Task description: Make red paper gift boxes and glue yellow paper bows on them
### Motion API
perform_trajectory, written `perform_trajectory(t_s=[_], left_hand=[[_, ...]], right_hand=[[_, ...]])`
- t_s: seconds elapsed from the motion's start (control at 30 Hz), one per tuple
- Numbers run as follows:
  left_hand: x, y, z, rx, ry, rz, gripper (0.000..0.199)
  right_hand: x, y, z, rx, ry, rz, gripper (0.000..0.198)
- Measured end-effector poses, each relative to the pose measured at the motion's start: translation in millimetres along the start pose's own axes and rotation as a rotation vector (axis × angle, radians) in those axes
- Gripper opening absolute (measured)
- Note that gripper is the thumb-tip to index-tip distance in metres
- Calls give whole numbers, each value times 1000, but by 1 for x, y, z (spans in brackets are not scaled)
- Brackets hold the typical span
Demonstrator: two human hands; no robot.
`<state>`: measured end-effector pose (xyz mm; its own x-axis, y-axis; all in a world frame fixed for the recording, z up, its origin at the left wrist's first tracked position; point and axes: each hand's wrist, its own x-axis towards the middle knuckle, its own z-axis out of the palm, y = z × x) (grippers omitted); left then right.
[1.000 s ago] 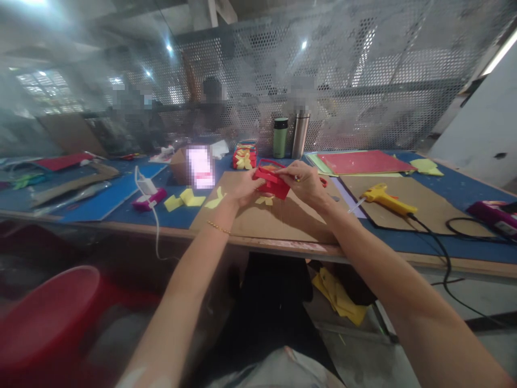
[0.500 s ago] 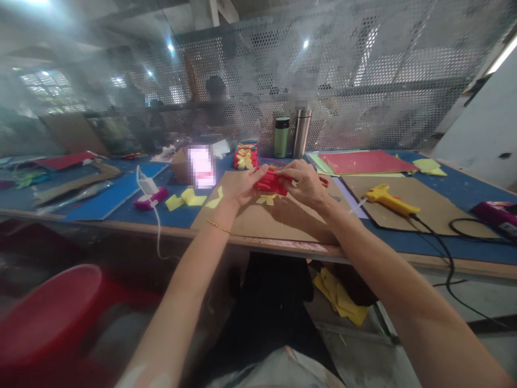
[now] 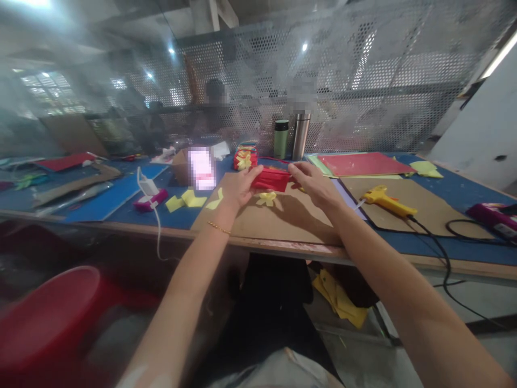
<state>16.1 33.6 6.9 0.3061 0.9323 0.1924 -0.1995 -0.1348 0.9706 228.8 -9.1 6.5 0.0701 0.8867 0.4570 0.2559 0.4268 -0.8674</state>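
My left hand is closed on the left end of a small folded red paper box, thumb on top. It is held just above a sheet of brown cardboard. My right hand has its fingertips pinched at the box's right edge. A yellow paper flower lies on the cardboard just below the box. Behind my left hand stands a finished-looking red box with a yellow flower on its front.
A yellow glue gun lies on cardboard to the right, its black cord running off the table edge. Yellow paper pieces, a charger on a purple block and a lit phone sit left. Two bottles stand behind.
My right hand has drawn back a little to the right, off the face of the red box. More of its smooth front shows, and it now sits slightly further left.
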Motion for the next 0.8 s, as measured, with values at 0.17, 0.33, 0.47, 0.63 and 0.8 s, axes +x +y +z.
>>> perform_trajectory(t_s=[0.17,0.33,0.47,0.63,0.8], left_hand=[[-9,6,10,-84,-78,11,19],[-13,9,13,-11,-64,11,29],[-13,10,12,58,-46,20,30],[-13,10,13,23,-59,-5,24],[-11,6,13,12,-27,-2,14]], right_hand=[[-11,-12,7,271,-156,183,41],[-10,-14,4,352,-147,232,29],[-6,-11,3,327,-97,230,31],[-6,-8,3,293,-95,198,32],[-7,-8,3,296,-107,203,28]])
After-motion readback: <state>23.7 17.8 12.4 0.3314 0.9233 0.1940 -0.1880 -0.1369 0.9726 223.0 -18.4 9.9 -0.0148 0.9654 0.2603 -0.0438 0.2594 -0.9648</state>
